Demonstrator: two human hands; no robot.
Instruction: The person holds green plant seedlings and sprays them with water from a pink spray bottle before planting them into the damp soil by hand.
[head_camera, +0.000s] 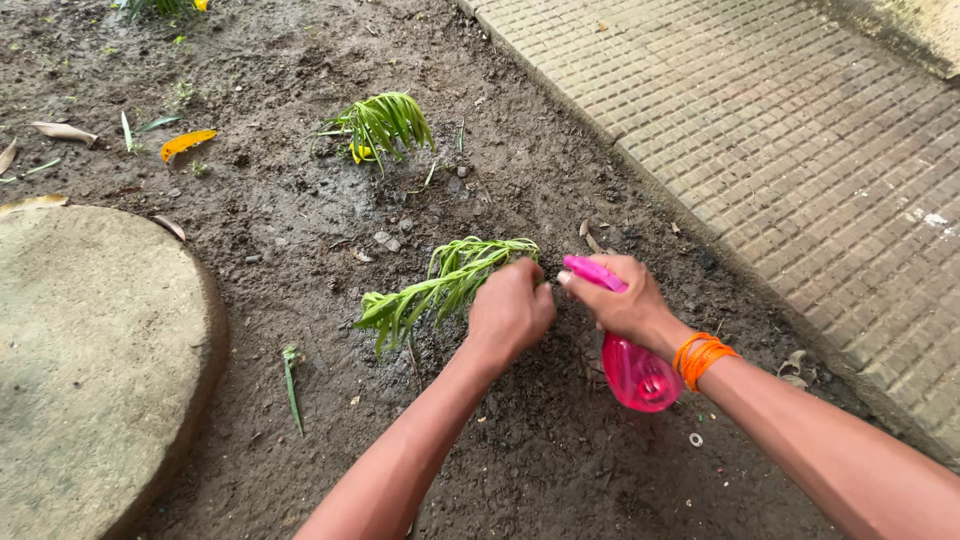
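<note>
Head view: the left hand (510, 312) is closed around the base of a small palm-like seedling (440, 287) lying bent over the damp soil (300, 250). The right hand (625, 300) grips a pink spray bottle (636, 372) by its head, nozzle toward the plant. The seedling looks mid-planting; firming its base seems the need. Its roots and stem base are hidden under the fist. A second seedling (382, 124) stands behind.

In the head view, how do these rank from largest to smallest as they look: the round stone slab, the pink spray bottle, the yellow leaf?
1. Round stone slab, by far the largest, partly cut off by the frame.
2. Pink spray bottle, partly hidden by the right hand.
3. Yellow leaf, though it lies farther away.
</note>
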